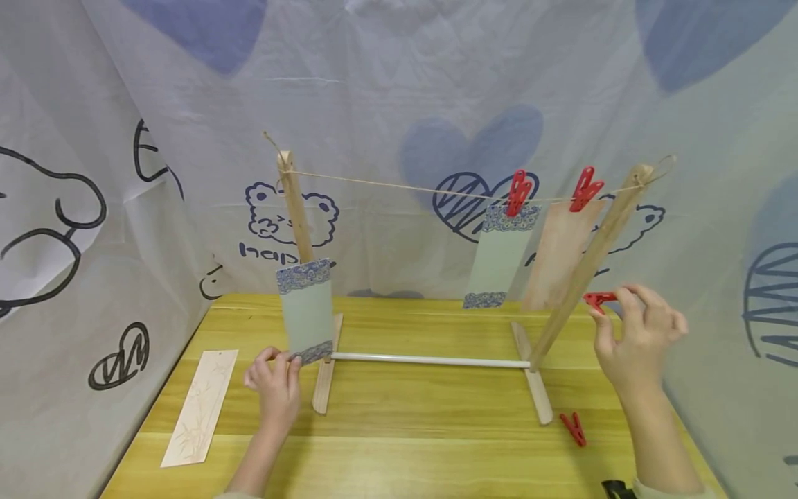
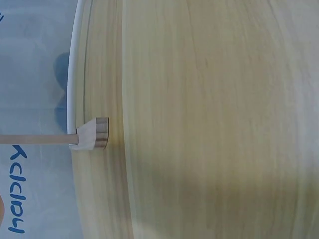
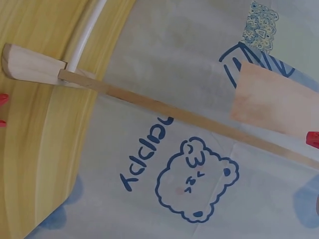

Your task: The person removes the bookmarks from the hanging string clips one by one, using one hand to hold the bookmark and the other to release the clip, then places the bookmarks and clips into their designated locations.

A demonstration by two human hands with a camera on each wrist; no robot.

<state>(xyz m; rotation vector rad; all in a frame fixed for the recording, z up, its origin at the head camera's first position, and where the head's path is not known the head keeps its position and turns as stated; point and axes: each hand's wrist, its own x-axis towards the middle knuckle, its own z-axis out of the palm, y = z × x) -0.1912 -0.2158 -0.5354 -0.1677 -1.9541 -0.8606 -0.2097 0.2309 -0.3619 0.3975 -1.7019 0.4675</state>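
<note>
In the head view my left hand (image 1: 274,384) pinches the lower edge of a pale green card (image 1: 308,315) with blue patterned borders, held upright before the left post. My right hand (image 1: 642,339) pinches a red clothespin (image 1: 600,299) beside the right post. A string (image 1: 380,184) runs between the two post tops. Clipped to it near the right are another bordered green card (image 1: 499,260) under a red clothespin (image 1: 517,194) and a pinkish card (image 1: 561,249) under a second red clothespin (image 1: 586,188). The left wrist view shows almost nothing of the left hand.
The wooden stand has a left post (image 1: 296,215), a right post (image 1: 586,270) and a white crossbar (image 1: 430,360) low between its feet. A bamboo-print card (image 1: 201,409) lies on the table at left. A loose red clothespin (image 1: 573,429) lies right of the stand.
</note>
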